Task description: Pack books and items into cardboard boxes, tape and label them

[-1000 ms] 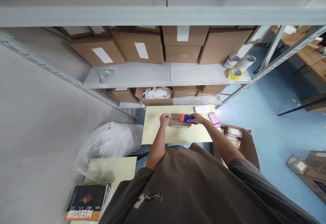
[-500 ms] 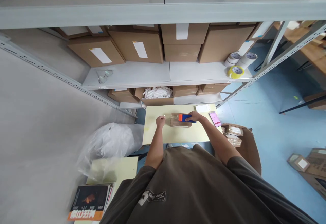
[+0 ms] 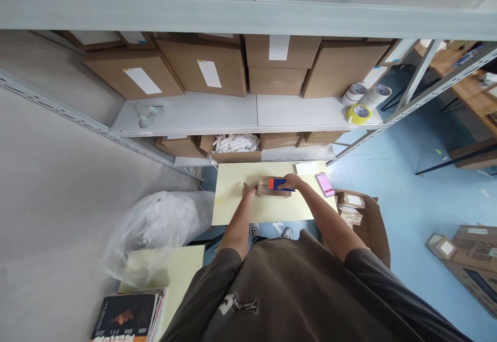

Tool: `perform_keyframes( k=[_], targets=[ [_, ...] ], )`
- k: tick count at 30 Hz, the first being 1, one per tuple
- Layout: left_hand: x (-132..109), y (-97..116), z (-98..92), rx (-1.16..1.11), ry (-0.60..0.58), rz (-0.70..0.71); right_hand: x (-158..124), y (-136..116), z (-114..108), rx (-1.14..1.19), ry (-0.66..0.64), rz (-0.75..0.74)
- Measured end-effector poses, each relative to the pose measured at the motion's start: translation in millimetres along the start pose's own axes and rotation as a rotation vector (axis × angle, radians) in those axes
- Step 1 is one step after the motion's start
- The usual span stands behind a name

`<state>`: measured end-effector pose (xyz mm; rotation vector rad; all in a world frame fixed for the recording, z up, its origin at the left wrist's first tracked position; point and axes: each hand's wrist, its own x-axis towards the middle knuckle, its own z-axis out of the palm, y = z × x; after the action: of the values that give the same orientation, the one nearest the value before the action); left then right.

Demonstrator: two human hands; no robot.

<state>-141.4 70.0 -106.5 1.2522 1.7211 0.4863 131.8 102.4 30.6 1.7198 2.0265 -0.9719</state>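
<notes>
A small cardboard box (image 3: 274, 193) lies on the pale yellow table, with shiny clear tape along its top. My right hand (image 3: 292, 182) is closed around a blue tool with an orange end (image 3: 276, 184), which looks like a tape dispenser and sits over the top of the box. At the box's left end is my left hand (image 3: 249, 190), its fingers apart, some against that end and one sticking out away from it. The fine detail of the fingertips is too small to make out.
A pink-screened phone (image 3: 325, 185) and white paper (image 3: 306, 168) lie on the table (image 3: 233, 207). Shelving ahead holds boxes, tape rolls (image 3: 359, 114) and glasses (image 3: 147, 116). An open carton (image 3: 378, 223) with small parcels stands right, a plastic bag (image 3: 163, 217) left, magazines (image 3: 126, 316) lower left.
My left hand has moved right, from a closed pinch beside the box to touching its left end with fingers apart. My right hand still holds the blue tool over the box.
</notes>
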Motion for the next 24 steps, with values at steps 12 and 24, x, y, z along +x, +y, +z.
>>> perform_keyframes(
  k=[12,24],
  targets=[
    [13.5,52.9,-17.9,0.434,-0.433,0.381,-1.6,-14.2,9.7,-0.045,0.123,0.085],
    [24.3,42.8,-6.9,0.511,-0.489,0.334,-27.7,56.8,-1.2,0.045,0.103,0.061]
  ],
)
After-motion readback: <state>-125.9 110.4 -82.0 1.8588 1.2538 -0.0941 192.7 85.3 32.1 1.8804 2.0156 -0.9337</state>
